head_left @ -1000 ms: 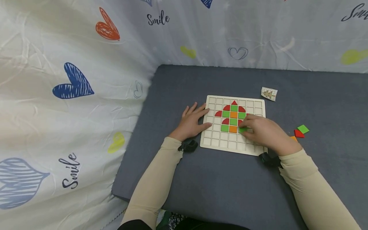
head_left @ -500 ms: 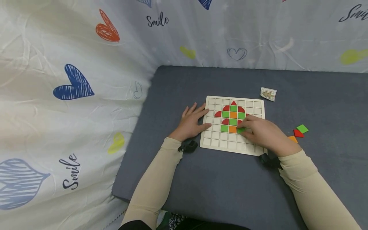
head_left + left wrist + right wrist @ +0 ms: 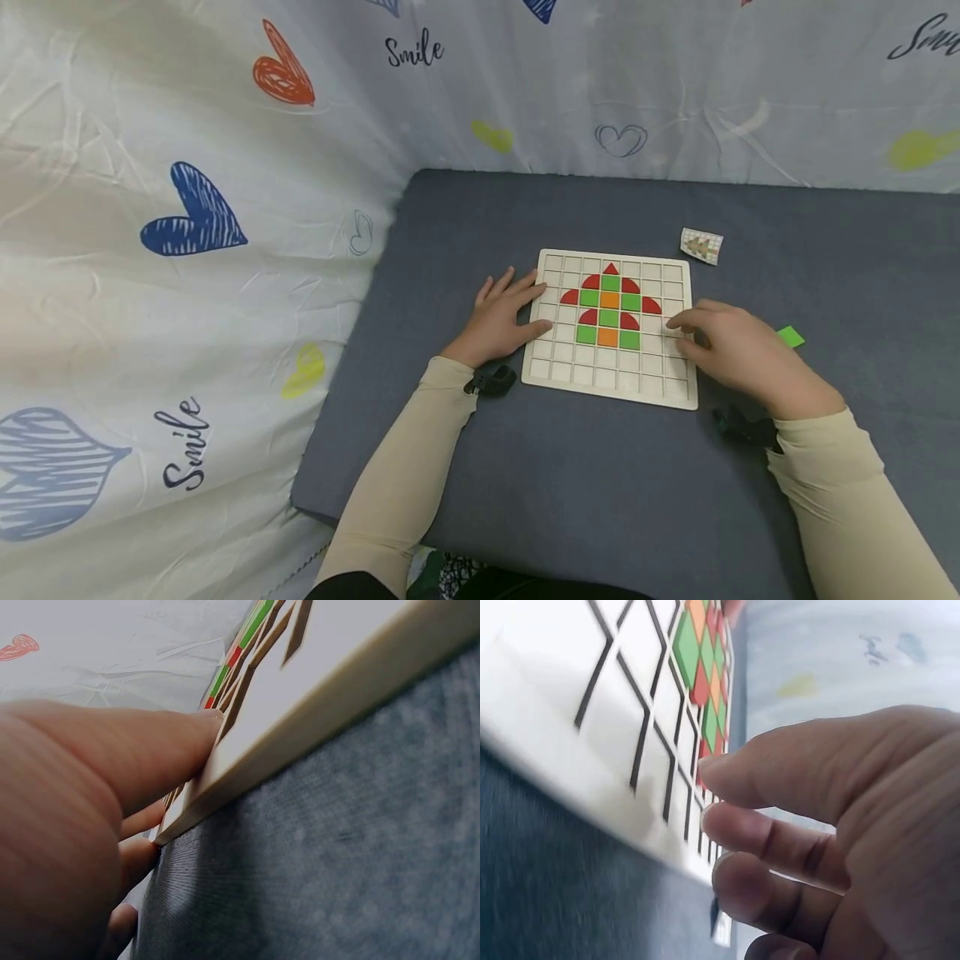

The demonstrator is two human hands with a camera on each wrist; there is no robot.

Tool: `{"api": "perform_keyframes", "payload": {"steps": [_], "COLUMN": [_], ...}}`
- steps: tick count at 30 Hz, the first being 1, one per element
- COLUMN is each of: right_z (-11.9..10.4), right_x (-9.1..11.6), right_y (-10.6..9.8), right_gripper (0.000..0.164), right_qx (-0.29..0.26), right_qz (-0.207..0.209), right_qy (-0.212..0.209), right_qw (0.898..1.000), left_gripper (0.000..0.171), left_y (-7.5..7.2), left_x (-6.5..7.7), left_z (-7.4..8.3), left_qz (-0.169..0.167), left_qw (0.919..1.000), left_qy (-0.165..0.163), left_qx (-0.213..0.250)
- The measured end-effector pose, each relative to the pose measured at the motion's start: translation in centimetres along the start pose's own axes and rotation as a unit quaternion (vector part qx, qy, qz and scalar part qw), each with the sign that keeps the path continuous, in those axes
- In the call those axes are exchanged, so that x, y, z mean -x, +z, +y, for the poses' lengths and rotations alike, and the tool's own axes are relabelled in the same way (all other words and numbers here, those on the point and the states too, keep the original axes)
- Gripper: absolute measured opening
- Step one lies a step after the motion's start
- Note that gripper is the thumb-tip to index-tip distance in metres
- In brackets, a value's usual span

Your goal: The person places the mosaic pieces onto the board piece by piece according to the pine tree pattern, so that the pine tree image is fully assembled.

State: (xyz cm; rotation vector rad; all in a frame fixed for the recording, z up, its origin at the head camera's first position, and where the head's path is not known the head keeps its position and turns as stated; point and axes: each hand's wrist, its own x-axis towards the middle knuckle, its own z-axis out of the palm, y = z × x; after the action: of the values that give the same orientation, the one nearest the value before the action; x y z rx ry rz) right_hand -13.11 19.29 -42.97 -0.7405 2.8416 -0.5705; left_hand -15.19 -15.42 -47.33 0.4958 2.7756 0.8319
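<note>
A pale wooden grid board lies on the grey table, with green, red and orange tiles forming a tree shape in its cells. My left hand rests at the board's left edge, fingers spread and straight; its thumb lies on the rim in the left wrist view. Over the board's right edge hovers my right hand, fingers loosely bent, thumb and fingertips apart with nothing between them. A green tile fills the tree's lower right cell. In the right wrist view red, green and orange tiles show beyond the thumb.
A small patterned card lies behind the board's right corner. A loose green tile shows past my right hand, which hides the area beside it. A white curtain with printed hearts borders the grey table.
My right hand has left the lower right green tile and moved right to the board's edge, uncovering red and green tiles and covering the loose red and orange ones. The left hand has stayed put.
</note>
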Motion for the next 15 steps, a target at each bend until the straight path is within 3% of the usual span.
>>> {"api": "perform_keyframes", "payload": {"steps": [4, 15], "right_z": [1.0, 4.1], "right_x": [0.7, 3.3], "right_y": [-0.2, -1.9], "right_gripper": [0.026, 0.037], "right_qx": [0.008, 0.006], "right_qz": [0.008, -0.016], "right_qy": [0.009, 0.079], "right_qw": [1.0, 0.997], "left_gripper": [0.072, 0.071], "left_y": [0.1, 0.1], "left_x": [0.0, 0.0], "left_z": [-0.1, 0.0], "left_qz": [0.002, -0.001], "left_qw": [1.0, 1.0], "left_qy": [0.0, 0.0], "left_qx": [-0.001, -0.001]}}
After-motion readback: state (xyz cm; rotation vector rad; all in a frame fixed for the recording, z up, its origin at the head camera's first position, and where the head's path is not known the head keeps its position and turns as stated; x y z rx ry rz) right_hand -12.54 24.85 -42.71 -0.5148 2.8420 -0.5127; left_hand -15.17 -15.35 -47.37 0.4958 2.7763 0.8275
